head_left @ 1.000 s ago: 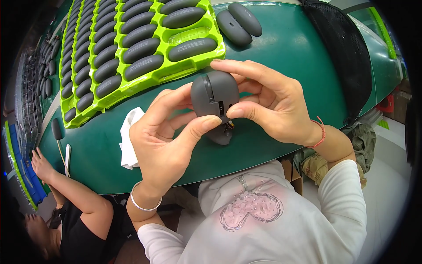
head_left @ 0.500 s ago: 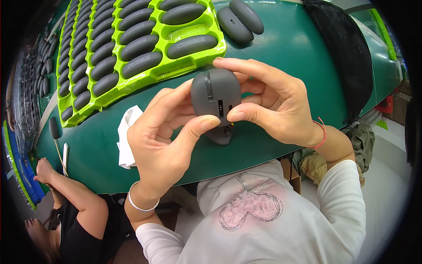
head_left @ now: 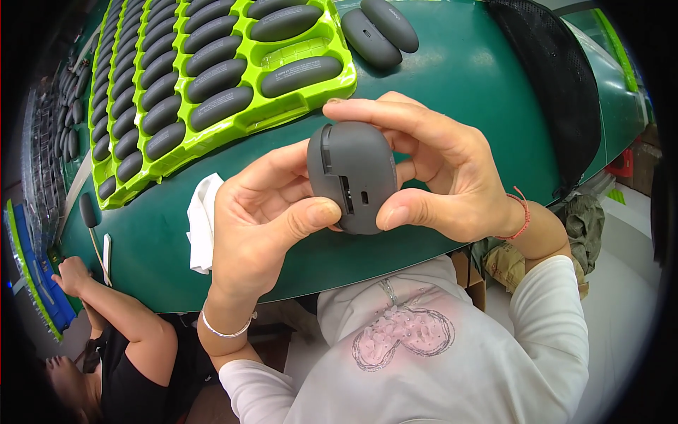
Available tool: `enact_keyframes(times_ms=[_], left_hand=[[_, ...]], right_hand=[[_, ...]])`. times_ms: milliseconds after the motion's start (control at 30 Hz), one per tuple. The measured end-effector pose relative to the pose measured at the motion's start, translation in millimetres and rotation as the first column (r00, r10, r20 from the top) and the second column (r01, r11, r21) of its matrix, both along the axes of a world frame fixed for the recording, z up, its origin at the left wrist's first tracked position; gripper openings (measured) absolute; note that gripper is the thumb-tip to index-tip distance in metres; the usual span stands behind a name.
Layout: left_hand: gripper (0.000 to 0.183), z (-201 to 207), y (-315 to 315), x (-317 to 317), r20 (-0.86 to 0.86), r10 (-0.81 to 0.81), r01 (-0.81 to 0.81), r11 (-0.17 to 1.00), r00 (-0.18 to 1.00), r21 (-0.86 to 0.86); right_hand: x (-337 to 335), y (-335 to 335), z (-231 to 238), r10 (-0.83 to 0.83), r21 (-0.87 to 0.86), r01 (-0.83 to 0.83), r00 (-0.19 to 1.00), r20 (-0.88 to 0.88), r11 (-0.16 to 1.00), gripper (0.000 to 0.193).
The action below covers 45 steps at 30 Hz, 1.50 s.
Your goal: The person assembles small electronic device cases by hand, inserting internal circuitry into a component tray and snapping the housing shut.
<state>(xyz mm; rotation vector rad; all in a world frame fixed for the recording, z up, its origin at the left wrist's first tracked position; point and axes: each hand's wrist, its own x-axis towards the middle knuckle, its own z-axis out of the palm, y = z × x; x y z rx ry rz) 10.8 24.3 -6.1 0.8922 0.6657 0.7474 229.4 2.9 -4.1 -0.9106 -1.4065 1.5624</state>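
Note:
A dark grey, rounded earbud charging case (head_left: pixel 371 159) is held up between both hands above the green table. A narrow slot runs down its left part to a black recess, with a small port hole beside it. My left hand (head_left: pixel 258 219) grips the left side, its thumb pressed by the recess and its fingers mostly behind the case. On the other side, my right hand (head_left: pixel 452 169) has its thumb at the lower right edge and its index finger arched over the top. What lies behind the case is hidden.
A lime-green tray (head_left: pixel 244 131) at the far left carries rows of similar cases. Two more grey cases (head_left: pixel 378 35) lie beyond my hands. A white cloth (head_left: pixel 203 226) rests left of my left wrist. Black mesh (head_left: pixel 544 85) drapes the right side. Another person's arm (head_left: pixel 116 304) is at lower left.
The case has turned in my hands, so its slot now sits further left and the port shows more plainly. A dark piece seen below it earlier is now out of sight.

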Motion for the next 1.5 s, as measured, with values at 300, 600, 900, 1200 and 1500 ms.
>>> enact_keyframes(times_ms=[300, 600, 900, 1200, 1500], left_hand=[[0.046, -4, -2, -2, -0.019, 0.089, -0.088, 0.994, 0.996, 0.063], [0.044, -6, -2, -2, -0.186, 0.185, -0.112, 0.932, 0.965, 0.344], [0.045, -7, -3, -2, -0.249, 0.216, -0.082, 0.885, 0.944, 0.458], [0.057, 3, -8, 9, -0.335, 0.273, -0.074, 0.862, 0.902, 0.502], [0.066, -8, -10, 13, -0.359, 0.556, 0.105, 0.436, 0.749, 0.894]], right_hand=[[-2, 1, -1, -0.03, 0.066, 0.029, 0.999, 0.019, 0.997, 0.073], [-6, 1, -12, -0.145, 0.295, 0.096, 0.978, 0.151, 0.951, 0.061], [-5, 1, -13, -0.17, 0.352, 0.098, 0.969, 0.18, 0.931, 0.06], [-10, 1, -16, -0.18, 0.11, 0.181, 0.983, -0.022, 0.977, 0.056], [-12, -3, -5, -0.177, -0.144, 0.151, 0.966, -0.187, 0.978, 0.067]])
